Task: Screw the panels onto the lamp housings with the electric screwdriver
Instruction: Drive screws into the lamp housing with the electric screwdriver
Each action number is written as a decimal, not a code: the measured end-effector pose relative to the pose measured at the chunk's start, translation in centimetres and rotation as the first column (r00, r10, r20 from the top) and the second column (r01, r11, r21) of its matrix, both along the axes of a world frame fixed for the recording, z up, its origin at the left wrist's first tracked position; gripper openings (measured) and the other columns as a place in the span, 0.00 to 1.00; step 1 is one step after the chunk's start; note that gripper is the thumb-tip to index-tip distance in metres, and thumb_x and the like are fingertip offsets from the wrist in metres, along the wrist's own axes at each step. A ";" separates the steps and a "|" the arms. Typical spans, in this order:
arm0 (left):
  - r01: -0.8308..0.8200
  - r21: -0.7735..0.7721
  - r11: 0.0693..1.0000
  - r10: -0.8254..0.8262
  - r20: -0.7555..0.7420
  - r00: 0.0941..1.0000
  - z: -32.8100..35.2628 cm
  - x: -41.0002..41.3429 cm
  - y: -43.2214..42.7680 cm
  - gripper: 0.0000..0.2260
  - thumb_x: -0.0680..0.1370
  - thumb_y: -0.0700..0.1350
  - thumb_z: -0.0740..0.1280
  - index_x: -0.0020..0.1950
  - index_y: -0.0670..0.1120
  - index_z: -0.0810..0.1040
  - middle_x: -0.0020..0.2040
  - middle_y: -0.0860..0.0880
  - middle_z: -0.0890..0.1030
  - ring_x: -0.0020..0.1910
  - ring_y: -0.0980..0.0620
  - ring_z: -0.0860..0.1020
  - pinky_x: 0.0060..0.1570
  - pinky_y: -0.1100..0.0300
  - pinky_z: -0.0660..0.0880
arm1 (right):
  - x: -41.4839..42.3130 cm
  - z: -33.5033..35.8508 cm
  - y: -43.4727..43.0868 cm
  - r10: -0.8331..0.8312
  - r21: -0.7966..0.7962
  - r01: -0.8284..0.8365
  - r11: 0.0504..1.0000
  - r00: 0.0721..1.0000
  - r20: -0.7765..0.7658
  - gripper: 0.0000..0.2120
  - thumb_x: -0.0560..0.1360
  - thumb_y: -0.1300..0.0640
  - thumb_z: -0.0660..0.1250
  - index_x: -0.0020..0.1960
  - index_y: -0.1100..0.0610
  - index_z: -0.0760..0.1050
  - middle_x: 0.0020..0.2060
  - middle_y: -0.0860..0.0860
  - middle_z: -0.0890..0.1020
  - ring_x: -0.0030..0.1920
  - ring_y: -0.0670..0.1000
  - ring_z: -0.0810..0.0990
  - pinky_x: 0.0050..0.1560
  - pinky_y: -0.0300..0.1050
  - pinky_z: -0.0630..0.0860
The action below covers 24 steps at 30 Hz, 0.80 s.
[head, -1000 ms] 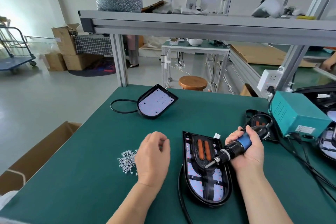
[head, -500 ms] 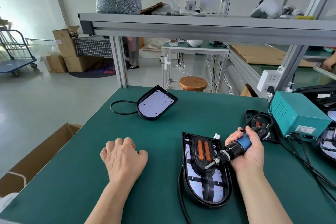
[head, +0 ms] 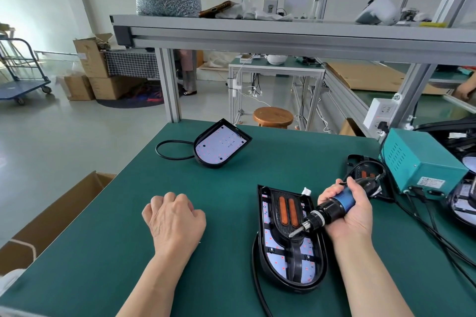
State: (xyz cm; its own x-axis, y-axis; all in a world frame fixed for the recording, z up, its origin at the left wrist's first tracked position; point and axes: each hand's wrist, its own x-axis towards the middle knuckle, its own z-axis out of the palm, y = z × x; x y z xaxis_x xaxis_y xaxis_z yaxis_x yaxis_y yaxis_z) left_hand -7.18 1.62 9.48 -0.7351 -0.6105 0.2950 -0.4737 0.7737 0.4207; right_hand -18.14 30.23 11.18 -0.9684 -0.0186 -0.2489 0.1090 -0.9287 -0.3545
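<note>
Gripping the electric screwdriver [head: 332, 207], our right hand [head: 347, 211] wraps its barrel, bit over the panel [head: 287, 210] seated in the lamp housing [head: 298, 287] just left of it; no driven screw shows, so fastening looks barely begun. Our left hand [head: 173, 221] rests curled on the worktop [head: 103, 252]; whether it pinches a screw we cannot tell. Beyond it waits a second housing [head: 221, 145], panel-less; cables [head: 438, 226] trail right.

- Left hand [head: 175, 224] is lying knuckles-up, hiding whatever its curled fingers [head: 181, 201] are touching.
- Right hand [head: 346, 210] is covering the electric screwdriver [head: 327, 210] rear.
- Right edge is cutting off further lamp housings [head: 461, 203].
- Black cable [head: 258, 296] is running off the bottom edge.
</note>
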 end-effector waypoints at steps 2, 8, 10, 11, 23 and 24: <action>0.000 -0.007 1.000 0.000 -0.004 1.000 0.0 0.0 0.0 0.02 0.72 0.45 0.65 0.39 0.51 0.76 0.42 0.55 0.73 0.51 0.51 0.63 0.62 0.56 0.56 | 0.0 0.1 0.0 0.000 -0.002 0.000 1.000 1.000 -0.001 0.07 0.77 0.56 0.69 0.47 0.58 0.74 0.33 0.47 0.75 0.31 0.43 0.76 0.33 0.34 0.75; 0.007 -0.056 0.998 -0.006 0.017 1.000 -0.2 -0.1 0.1 0.05 0.75 0.43 0.63 0.44 0.49 0.79 0.44 0.53 0.74 0.51 0.49 0.64 0.61 0.56 0.56 | 0.0 0.1 0.0 0.003 0.001 -0.003 1.000 1.000 0.003 0.07 0.78 0.56 0.68 0.46 0.58 0.73 0.33 0.47 0.74 0.31 0.43 0.76 0.33 0.34 0.75; 0.002 -0.074 0.997 0.002 0.059 0.998 -0.1 -0.1 0.1 0.05 0.77 0.44 0.62 0.46 0.49 0.78 0.45 0.53 0.75 0.51 0.48 0.66 0.60 0.56 0.57 | 0.1 0.2 0.0 0.006 0.003 -0.006 1.000 1.000 0.006 0.07 0.78 0.55 0.68 0.46 0.58 0.73 0.32 0.46 0.75 0.30 0.42 0.76 0.34 0.34 0.75; 0.006 -0.081 0.997 0.000 0.070 0.998 -0.1 -0.2 0.1 0.04 0.77 0.45 0.62 0.47 0.49 0.77 0.44 0.53 0.76 0.50 0.48 0.67 0.59 0.56 0.57 | 0.1 0.2 0.0 0.005 0.006 -0.005 1.000 1.000 0.005 0.07 0.78 0.55 0.68 0.46 0.58 0.73 0.32 0.46 0.75 0.30 0.42 0.76 0.34 0.33 0.75; 0.083 -0.040 0.996 -0.082 0.023 0.996 -0.1 -0.2 0.4 0.04 0.70 0.50 0.64 0.40 0.50 0.72 0.37 0.56 0.72 0.48 0.49 0.66 0.61 0.57 0.58 | 0.3 0.4 -0.1 0.004 0.018 -0.004 1.000 1.000 0.007 0.07 0.79 0.55 0.67 0.46 0.58 0.73 0.32 0.46 0.75 0.30 0.42 0.75 0.35 0.33 0.74; 0.091 -0.041 0.995 -0.090 0.020 0.996 -0.1 -0.2 0.4 0.04 0.70 0.50 0.64 0.40 0.50 0.72 0.37 0.56 0.72 0.48 0.49 0.66 0.61 0.57 0.58 | 0.3 0.4 -0.2 0.003 0.018 -0.003 1.000 1.000 0.008 0.07 0.79 0.55 0.67 0.46 0.58 0.73 0.32 0.46 0.75 0.30 0.42 0.75 0.34 0.33 0.74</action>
State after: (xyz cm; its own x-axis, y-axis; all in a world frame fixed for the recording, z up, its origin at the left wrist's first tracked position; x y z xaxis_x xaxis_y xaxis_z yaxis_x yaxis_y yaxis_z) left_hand -7.33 2.02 9.33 -0.7922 -0.5286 0.3049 -0.4084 0.8305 0.3789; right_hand -17.87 30.08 11.59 -0.9663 -0.0174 -0.2569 0.1150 -0.9218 -0.3702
